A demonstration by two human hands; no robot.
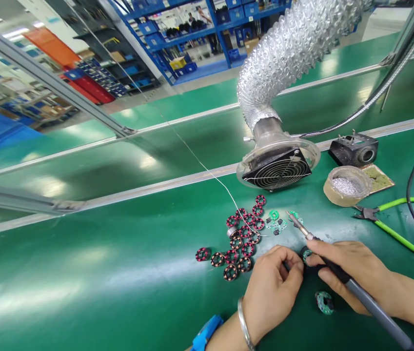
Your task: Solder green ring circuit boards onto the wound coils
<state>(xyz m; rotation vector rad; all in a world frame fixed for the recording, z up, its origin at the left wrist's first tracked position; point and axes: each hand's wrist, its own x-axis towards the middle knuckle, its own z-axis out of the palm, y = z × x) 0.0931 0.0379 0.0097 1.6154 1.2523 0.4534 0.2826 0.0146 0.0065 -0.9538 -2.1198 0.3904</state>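
Observation:
My right hand [360,273] is closed round a soldering iron [351,287], whose metal tip points up and left above the small green boards. Its fingertips also touch a small round part with a green board [305,254]. My left hand [274,282] has thumb and forefinger pinched together against the left side of that part; their tips partly hide it. Another round part with a green board [324,302] lies below, between my wrists. Left of my hands lie several red-and-black ring-shaped coils [231,256]. Loose green circuit boards [276,225] lie just beyond my left hand.
A fume extractor [280,168] on a silver duct hangs over the green table. Thin solder wire [225,187] slants down to the coils. At right are a tub of metal shavings [345,186], a sponge [377,178], a black iron stand [355,148] and green-handled cutters [393,226].

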